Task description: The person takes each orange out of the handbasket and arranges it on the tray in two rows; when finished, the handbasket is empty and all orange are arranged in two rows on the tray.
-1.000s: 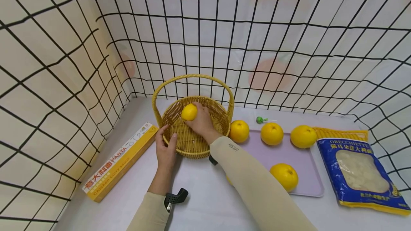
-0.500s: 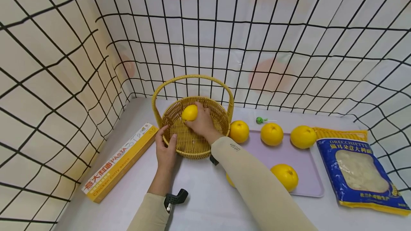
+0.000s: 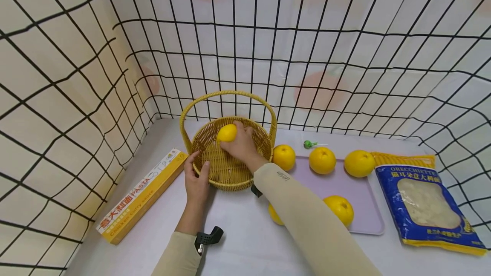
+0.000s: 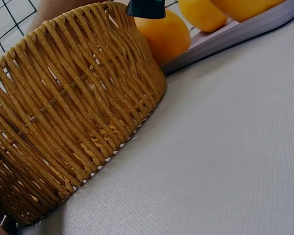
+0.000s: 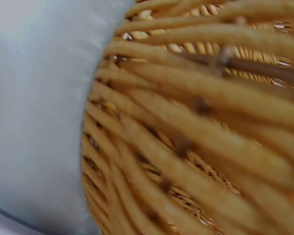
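In the head view a woven basket (image 3: 230,180) with a tall arched handle stands near the wire grid. My right hand (image 3: 242,143) reaches inside it and holds a lemon (image 3: 227,133) between thumb and fingers, above the basket floor. At the front left of the rim, my left hand (image 3: 197,182) grips the basket, thumb and fingers spread along the edge. The left wrist view shows the basket's slatted outer wall (image 4: 73,103) close up, and only a sliver of the hand at lower left. Slats of the basket (image 5: 196,117) fill most of the right wrist view; the lemon is hidden there.
Right of the basket lies a lilac tray (image 3: 372,208) with several oranges (image 3: 322,160) on and around it. A blue pasta bag (image 3: 427,205) lies farther right, a green-headed pick (image 3: 308,144) behind the tray. A long pasta box (image 3: 143,195) rests left. Black wire grid (image 3: 264,58) borders the table.
The whole head view has shifted slightly. Both hands keep their holds on the basket rim and the lemon, with hardly any movement.
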A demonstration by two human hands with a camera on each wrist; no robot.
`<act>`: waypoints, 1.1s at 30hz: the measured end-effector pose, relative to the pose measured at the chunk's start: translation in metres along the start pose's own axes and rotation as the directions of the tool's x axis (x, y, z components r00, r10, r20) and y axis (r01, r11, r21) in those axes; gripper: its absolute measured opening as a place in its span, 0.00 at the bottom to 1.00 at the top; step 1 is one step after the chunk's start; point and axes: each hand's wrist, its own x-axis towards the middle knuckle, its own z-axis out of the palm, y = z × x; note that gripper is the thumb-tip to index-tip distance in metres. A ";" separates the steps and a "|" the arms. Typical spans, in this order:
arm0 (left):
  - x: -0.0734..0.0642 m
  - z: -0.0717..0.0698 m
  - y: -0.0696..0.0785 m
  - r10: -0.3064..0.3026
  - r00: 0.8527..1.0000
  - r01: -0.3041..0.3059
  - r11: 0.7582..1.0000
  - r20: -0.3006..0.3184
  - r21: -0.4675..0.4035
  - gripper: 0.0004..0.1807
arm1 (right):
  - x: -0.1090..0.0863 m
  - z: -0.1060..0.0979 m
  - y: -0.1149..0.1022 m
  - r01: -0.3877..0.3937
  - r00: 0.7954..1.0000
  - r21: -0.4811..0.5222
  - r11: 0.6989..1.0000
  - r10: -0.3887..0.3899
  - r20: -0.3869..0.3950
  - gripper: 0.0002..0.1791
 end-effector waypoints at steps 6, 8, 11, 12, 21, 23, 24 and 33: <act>-0.001 0.000 0.000 0.005 1.000 -0.005 1.000 -0.001 0.012 0.26 | -0.001 -0.006 -0.004 0.021 1.000 -0.026 0.999 -0.021 0.009 0.48; -0.001 0.000 0.000 0.007 1.000 -0.007 1.000 -0.002 0.015 0.26 | -0.002 -0.008 -0.006 0.029 1.000 -0.035 0.999 -0.029 0.012 0.48; 0.000 0.000 0.000 0.010 1.000 -0.010 1.000 0.001 0.019 0.26 | -0.005 -0.011 -0.010 0.043 0.999 -0.044 0.998 -0.042 0.024 0.48; -0.001 0.001 0.000 0.011 1.000 -0.011 1.000 0.000 0.021 0.27 | -0.005 -0.012 -0.012 0.048 0.999 -0.043 0.998 -0.047 0.026 0.48; 0.007 0.001 -0.015 -0.002 1.000 0.002 1.000 -0.011 0.023 0.26 | -0.012 -0.021 -0.025 0.061 0.997 -0.044 0.997 -0.059 0.043 0.44; 0.011 0.001 -0.025 0.007 1.000 -0.007 1.000 -0.017 0.021 0.26 | -0.013 -0.024 -0.027 0.076 0.996 -0.046 0.996 -0.074 0.049 0.43; 0.014 0.001 -0.030 0.013 1.000 -0.013 1.000 -0.019 0.022 0.26 | -0.013 -0.025 -0.028 0.086 0.995 -0.050 0.995 -0.083 0.051 0.41; 0.015 0.000 -0.038 0.070 0.997 -0.070 0.998 -0.021 0.008 0.26 | -0.015 -0.038 -0.033 0.136 0.986 -0.015 0.991 -0.134 0.097 0.33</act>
